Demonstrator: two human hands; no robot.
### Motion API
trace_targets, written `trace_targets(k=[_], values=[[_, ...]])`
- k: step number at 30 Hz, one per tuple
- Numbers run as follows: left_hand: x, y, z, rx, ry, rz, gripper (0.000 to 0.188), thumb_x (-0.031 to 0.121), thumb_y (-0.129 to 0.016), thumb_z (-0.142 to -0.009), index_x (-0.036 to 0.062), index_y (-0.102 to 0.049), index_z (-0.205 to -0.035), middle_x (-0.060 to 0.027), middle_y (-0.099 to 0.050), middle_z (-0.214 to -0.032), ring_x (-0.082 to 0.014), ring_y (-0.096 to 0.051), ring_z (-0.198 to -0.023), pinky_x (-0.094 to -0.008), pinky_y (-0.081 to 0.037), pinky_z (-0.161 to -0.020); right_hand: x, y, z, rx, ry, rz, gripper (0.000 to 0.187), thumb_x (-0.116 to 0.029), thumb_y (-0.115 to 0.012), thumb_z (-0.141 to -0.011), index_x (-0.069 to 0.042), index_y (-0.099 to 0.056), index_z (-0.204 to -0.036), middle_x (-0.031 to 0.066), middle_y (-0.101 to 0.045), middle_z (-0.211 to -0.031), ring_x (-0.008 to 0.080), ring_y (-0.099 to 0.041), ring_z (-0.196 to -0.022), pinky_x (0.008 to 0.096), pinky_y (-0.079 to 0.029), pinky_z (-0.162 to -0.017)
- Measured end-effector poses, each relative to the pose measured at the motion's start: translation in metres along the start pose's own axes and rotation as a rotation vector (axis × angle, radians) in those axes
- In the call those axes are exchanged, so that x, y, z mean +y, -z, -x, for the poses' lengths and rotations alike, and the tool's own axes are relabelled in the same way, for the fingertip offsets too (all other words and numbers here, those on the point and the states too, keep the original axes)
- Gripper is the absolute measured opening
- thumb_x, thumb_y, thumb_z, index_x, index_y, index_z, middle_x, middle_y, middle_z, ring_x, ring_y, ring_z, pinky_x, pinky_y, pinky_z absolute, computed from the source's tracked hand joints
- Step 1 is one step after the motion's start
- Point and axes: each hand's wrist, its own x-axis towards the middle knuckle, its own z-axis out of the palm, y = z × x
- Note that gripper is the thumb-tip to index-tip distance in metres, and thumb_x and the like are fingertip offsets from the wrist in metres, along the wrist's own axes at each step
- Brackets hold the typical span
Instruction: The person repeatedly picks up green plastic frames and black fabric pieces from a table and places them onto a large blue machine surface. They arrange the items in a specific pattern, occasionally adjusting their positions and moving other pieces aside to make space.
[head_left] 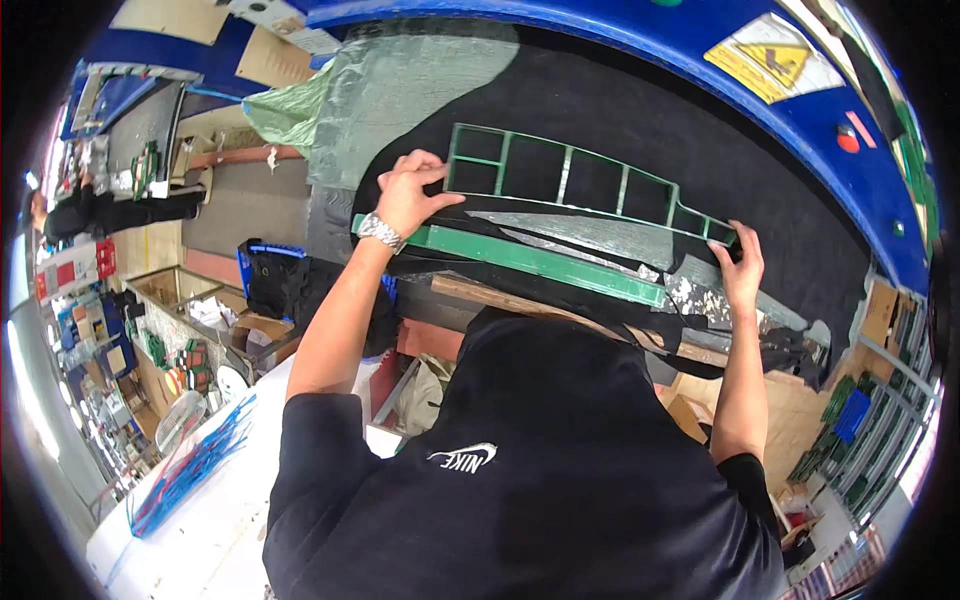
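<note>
My left hand point(405, 195) and right hand point(742, 268) pinch opposite ends of the green frame point(585, 185), fingers closed on it, above the black tabletop point(640, 120).

Black machine bed point(640, 130) carries green frame point(585, 185); perhaps foil sheet point(590, 235) beneath.

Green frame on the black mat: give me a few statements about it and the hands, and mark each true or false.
1. The left hand rests on one end of the green frame. True.
2. The right hand hangs clear of the frame. False: it touches the other end.
3. The frame lies on a black mat. True.
4. The left wrist is bare. False: it wears a metal wristwatch.
5. The frame is one solid plate. False: it has several open compartments.
</note>
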Motion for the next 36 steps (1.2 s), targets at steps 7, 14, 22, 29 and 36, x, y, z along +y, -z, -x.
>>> trace_targets(k=[7, 14, 22, 29, 36], values=[[-0.001, 0.003, 0.001, 0.003, -0.016, 0.093, 0.043, 0.019, -0.092, -0.066, -0.0035, -0.075, -0.099, -0.0097, -0.067, -0.104, -0.0249, -0.066, -0.096, -0.0347, -0.053, -0.087, 0.006, -0.014, -0.002, 0.057, -0.027, -0.058, 0.054, -0.009, -0.086, -0.074, -0.004, -0.066, -0.123, 0.0111, -0.067, -0.107, 0.0249, -0.065, -0.092, 0.0352, -0.053, -0.087], [-0.009, -0.002, 0.000, -0.004, -0.037, 0.088, 0.040, 0.017, -0.092, -0.066, -0.0038, -0.075, -0.095, -0.0087, -0.065, -0.103, -0.0234, -0.064, -0.097, -0.0335, -0.053, -0.085, 0.014, -0.020, 0.005, 0.114, -0.064, -0.072, 0.051, -0.014, -0.087, -0.073, -0.006, -0.067, -0.119, 0.0091, -0.070, -0.111, 0.0240, -0.065, -0.096, 0.0370, -0.052, -0.088], [-0.007, 0.001, 0.000, -0.029, -0.016, 0.082, 0.039, 0.015, -0.090, -0.069, -0.0031, -0.076, -0.100, -0.0084, -0.064, -0.107, -0.0226, -0.063, -0.099, -0.0329, -0.052, -0.087, 0.020, -0.021, 0.007, 0.124, 0.014, -0.024, 0.050, -0.017, -0.087, -0.076, -0.005, -0.066, -0.120, 0.0098, -0.069, -0.113, 0.0262, -0.065, -0.099, 0.0375, -0.051, -0.090], [0.038, 0.052, -0.005, -0.208, 0.083, 0.115, 0.041, 0.016, -0.085, -0.079, -0.0015, -0.072, -0.114, -0.0122, -0.069, -0.107, -0.0255, -0.067, -0.099, -0.0352, -0.053, -0.089, 0.015, -0.006, 0.009, 0.011, -0.124, -0.074, 0.059, -0.012, -0.084, -0.080, -0.007, -0.061, -0.134, 0.0075, -0.069, -0.118, 0.0192, -0.064, -0.103, 0.0324, -0.051, -0.088], [0.128, -0.001, 0.000, -0.562, -0.341, 0.253, 0.037, 0.030, -0.072, -0.091, 0.0003, -0.070, -0.113, -0.0171, -0.070, -0.112, -0.0329, -0.067, -0.105, -0.0408, -0.053, -0.091, -0.006, 0.022, 0.007, 0.077, -0.212, -0.109, 0.055, -0.013, -0.080, -0.086, -0.009, -0.060, -0.136, 0.0069, -0.069, -0.122, 0.0174, -0.066, -0.104, 0.0318, -0.053, -0.086]])
